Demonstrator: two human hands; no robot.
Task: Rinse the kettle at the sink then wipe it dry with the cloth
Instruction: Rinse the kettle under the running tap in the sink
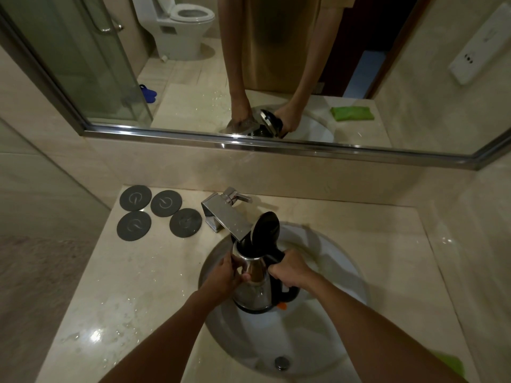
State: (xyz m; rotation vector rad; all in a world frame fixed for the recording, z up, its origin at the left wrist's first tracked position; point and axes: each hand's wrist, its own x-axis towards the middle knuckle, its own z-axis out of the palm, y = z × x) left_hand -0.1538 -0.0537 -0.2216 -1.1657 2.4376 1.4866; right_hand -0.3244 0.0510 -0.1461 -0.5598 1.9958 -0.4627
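Note:
A steel kettle (255, 288) with a black handle and base is held above the white sink basin (340, 275). Its black lid (266, 227) stands open, with the mouth right under the square chrome faucet (225, 217). My right hand (291, 272) is closed around the black handle. My left hand (225, 275) grips the steel body on its left side. A green cloth (450, 364) lies on the counter at the lower right, partly hidden behind my right forearm.
Several dark round coasters (159, 211) lie on the marble counter left of the faucet. The drain (282, 362) sits near the basin's front. A wide mirror (249, 64) above reflects the person, a toilet and a glass shower door. Water spots mark the counter at the left.

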